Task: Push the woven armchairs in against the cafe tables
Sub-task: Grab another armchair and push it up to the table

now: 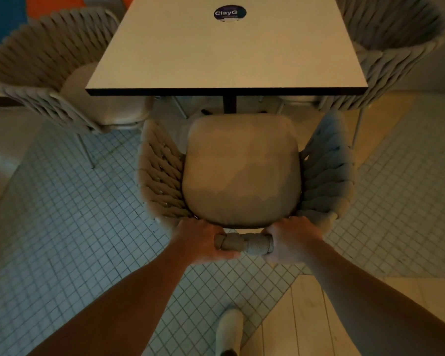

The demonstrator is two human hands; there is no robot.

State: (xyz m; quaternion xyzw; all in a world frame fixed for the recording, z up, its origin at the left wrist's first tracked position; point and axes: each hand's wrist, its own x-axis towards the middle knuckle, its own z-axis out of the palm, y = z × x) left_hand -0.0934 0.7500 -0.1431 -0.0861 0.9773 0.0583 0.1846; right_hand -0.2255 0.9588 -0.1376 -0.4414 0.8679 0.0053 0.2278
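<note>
Head view: you hold the woven armchair (242, 170) by its back rail (243, 244) with both hands.
Your left hand (201, 240) and right hand (290, 240) sit close together on the rail, the fingers (211, 227) curled round it, a short piece of rail between them. The armchair stands on the tiled floor (62, 214), its seat front near the worktop (226, 47) edge, not yet under it.

Head view: wide-angle, steeply down and forward, close above armchair (242, 173), table (226, 47) ahead.

Left hand (200, 242), right hand (291, 240) — both clenched, gripping
</note>
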